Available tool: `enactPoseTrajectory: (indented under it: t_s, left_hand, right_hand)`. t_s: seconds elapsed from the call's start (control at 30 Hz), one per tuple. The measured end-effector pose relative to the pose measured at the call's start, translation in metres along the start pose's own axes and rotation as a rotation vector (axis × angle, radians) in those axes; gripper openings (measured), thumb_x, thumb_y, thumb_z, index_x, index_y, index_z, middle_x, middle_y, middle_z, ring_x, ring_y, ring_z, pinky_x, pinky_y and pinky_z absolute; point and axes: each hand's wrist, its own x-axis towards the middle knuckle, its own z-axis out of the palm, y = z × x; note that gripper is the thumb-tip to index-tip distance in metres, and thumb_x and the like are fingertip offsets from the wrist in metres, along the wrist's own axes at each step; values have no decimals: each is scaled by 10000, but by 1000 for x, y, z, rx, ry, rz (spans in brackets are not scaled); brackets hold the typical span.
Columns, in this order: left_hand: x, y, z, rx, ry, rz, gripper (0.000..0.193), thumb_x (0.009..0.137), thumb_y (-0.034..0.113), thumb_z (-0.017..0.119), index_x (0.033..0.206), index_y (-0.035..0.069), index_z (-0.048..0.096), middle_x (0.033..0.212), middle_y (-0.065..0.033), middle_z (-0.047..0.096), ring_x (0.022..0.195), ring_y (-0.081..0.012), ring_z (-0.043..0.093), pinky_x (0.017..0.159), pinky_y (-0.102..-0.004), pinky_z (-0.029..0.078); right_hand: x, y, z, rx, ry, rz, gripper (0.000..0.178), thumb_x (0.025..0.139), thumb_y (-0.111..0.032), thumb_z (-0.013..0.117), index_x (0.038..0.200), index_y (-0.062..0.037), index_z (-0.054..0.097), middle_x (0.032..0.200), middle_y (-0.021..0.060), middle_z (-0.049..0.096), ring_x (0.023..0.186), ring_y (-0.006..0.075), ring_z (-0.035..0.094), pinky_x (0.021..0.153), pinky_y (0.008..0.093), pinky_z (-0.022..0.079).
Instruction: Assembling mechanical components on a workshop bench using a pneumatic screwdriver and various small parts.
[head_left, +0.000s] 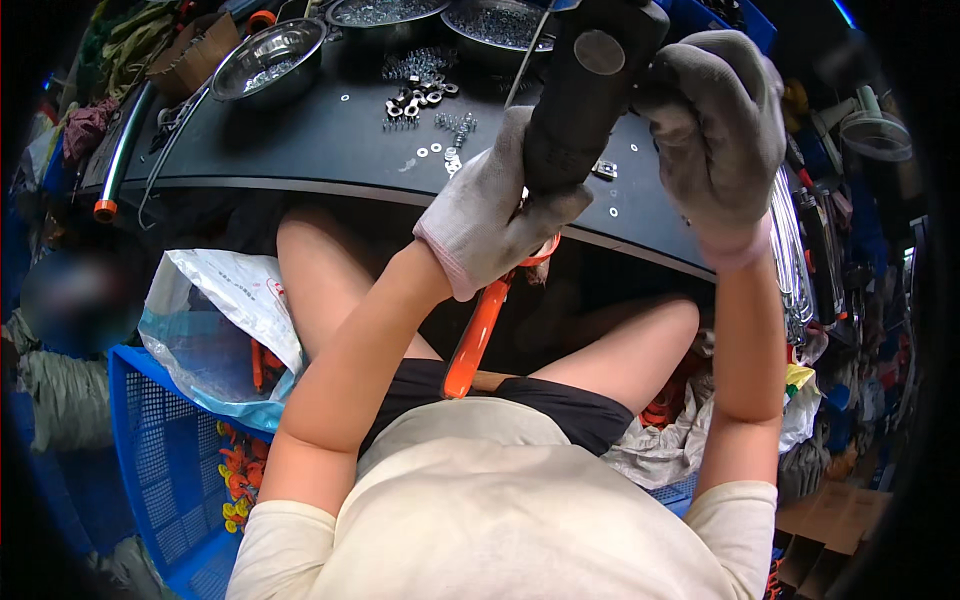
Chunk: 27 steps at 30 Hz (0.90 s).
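Observation:
Held up over the bench's front edge is a bulky black tool body (590, 95) with a round grey patch; its exact kind does not show. My gloved left hand (500, 205) closes round its lower end, thumb across the front. Below that palm hangs an orange tool handle (477, 340), with another bit of orange beside it; whether the same fingers grip it is hidden. Raised next to the black body's upper right, my gloved right hand (715, 130) has its fingers curled in. What they pinch, if anything, I cannot make out.
On the dark bench (250, 140) lie small springs (460, 125), black-and-silver metal parts (415, 97) and white washers (452, 160). Metal bowls (268, 62) of small parts stand behind. A blue crate (165, 470) with a white plastic bag (225, 310) sits at my left.

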Motion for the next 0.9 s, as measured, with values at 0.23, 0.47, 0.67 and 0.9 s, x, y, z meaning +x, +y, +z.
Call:
enactPoseTrajectory:
  t_s: [0.23,0.47,0.67,0.9]
  left_hand:
    - [2,1,6,-198,-26,-114,594,797,313,696,1219,51,371,859,-175,608,773,-348,632,734,-435,497]
    - [-33,-56,32,5,48,-228,666,644,104,793,1205,18,446,919,-85,588,706,-149,627,581,-274,529]
    - [-40,-67,47,-169,219,-274,671,564,299,833,1115,68,528,1041,-127,557,995,-286,555,911,-384,438]
    - [-36,-57,41,-157,197,-286,654,564,340,830,1092,91,534,994,-106,581,956,-283,567,890,-396,440]
  right_hand:
    - [-6,-37,52,1281,64,729,369,826,-191,711,1137,-35,589,949,48,640,859,138,613,765,292,508]
    - [-9,-57,61,1706,302,957,264,812,-111,655,1046,-3,596,874,45,646,809,139,636,743,293,520]
    - [-5,-63,59,1312,129,787,456,823,-166,661,1218,-22,483,1036,105,604,841,211,665,735,336,564]
    - [-5,-77,61,1332,349,966,329,826,-60,600,1140,1,521,952,76,604,682,103,602,532,198,484]
